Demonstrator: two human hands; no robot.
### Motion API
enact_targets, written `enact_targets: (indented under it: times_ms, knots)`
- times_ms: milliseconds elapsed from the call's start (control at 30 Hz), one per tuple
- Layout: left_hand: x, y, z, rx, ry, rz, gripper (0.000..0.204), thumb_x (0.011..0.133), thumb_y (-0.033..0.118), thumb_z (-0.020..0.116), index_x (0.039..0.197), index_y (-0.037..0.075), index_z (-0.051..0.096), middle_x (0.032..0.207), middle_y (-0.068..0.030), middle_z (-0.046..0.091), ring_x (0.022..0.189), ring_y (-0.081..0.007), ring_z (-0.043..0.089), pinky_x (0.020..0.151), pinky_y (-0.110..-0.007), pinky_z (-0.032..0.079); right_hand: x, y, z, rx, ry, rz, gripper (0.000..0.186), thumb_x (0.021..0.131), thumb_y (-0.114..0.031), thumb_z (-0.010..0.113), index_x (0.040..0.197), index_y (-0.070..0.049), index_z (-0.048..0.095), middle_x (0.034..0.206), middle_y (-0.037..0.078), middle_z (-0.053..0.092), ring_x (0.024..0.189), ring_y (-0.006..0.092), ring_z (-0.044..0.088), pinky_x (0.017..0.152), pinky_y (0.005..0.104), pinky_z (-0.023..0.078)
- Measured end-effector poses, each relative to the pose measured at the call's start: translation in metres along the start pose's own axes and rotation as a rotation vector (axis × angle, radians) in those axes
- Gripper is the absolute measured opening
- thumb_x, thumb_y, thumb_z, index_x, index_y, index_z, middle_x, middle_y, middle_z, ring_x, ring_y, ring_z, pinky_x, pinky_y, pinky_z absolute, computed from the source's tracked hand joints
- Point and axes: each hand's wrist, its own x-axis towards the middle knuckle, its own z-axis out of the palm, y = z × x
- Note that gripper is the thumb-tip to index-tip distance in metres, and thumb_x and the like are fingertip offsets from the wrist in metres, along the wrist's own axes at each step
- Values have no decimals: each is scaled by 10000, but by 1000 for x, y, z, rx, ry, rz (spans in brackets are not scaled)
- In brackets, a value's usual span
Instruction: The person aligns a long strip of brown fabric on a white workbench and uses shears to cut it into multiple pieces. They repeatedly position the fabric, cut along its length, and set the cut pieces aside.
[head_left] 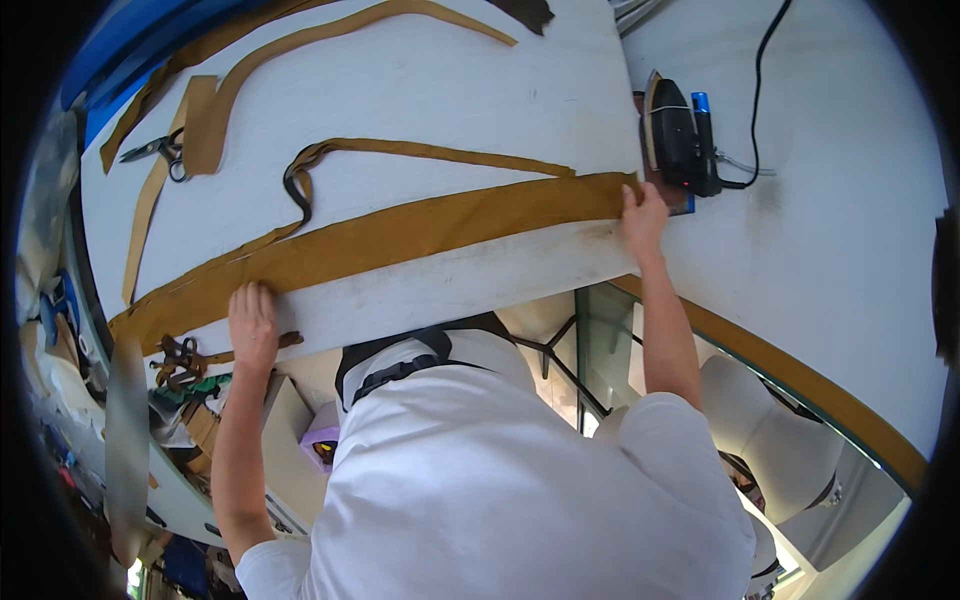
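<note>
A long, wide brown fabric strip (420, 228) lies spread along the near edge of the white table, running from lower left to upper right. My left hand (254, 315) rests flat near its left part, fingers together and stretched onto the lower edge. At the strip's right end, my right hand (645, 212) grips the corner between thumb and fingers, close beside the iron. Above the strip lies a narrow brown band (430, 152), its bend showing a dark side. The strip's left end hangs past the table's edge.
A black iron (680, 140) with a corded handle rests at right on a dark pad. Black-handled scissors (165, 152) and a tan fabric strip (240, 90) lie at the far left. A bunch of brown scraps (180, 360) sits at the table's near left edge.
</note>
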Motion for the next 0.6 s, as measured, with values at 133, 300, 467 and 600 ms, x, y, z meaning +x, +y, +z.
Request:
enact_targets:
  times_ms: [133,300,467,600]
  knots:
    - [18,33,5,-212,-172,-108,98,823,143,543,746,92,575,796,-136,553,804,-327,559,698,-479,431,16,68,-14,-137,-67,-208,341,998,-265,628,1150,34,687,1064,229,720,989,403,681,878,461,529]
    - [58,72,-26,-179,78,128,119,774,143,608,813,31,613,816,-113,517,823,-267,539,717,-385,441,32,142,-47,-213,-13,-9,364,997,-346,650,1167,-29,703,1059,215,735,959,424,688,828,466,533]
    - [74,104,-23,-185,152,139,155,780,160,613,834,18,640,832,-111,540,834,-263,544,708,-362,435,44,139,-86,-390,-4,31,328,1005,-343,623,1144,-54,687,1015,213,734,937,435,686,794,495,530]
    - [88,122,-21,-199,197,152,160,783,169,615,836,22,651,830,-99,551,827,-259,547,701,-355,434,52,147,-101,-488,9,61,313,1012,-330,603,1155,-60,671,1000,210,734,921,441,686,780,523,528]
